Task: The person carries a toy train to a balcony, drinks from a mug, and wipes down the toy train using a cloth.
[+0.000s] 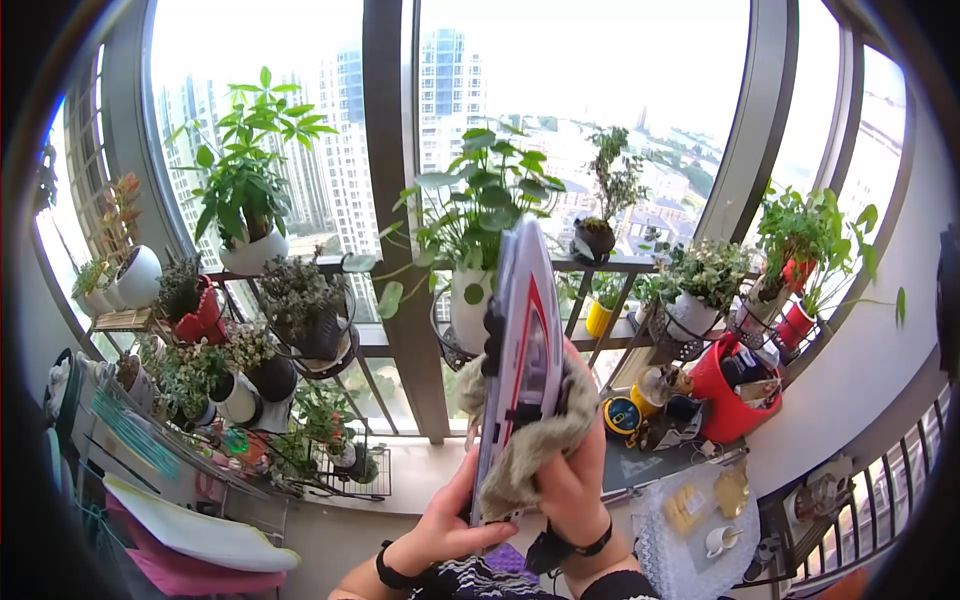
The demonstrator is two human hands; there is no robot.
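A clothes iron (540, 340), white and grey with a red stripe, is held upright on its heel in front of me, tip pointing up and soleplate edge facing left. My left hand (445, 515) grips its lower end, fingers closed round the heel. My right hand (575, 475) is wrapped in a greenish-grey cloth (530, 460) and presses it against the iron's lower right side. Part of the cloth also shows behind the iron on the left. The iron's handle and the fingers behind the cloth are mostly hidden.
Potted plants line the window railing (390, 350), among them a white pot (470, 305). At right are a red bucket (715, 400) with things in it and a lace-covered table (655, 535) bearing a white cup (720, 540). An ironing-board-like white panel (190, 525) lies lower left.
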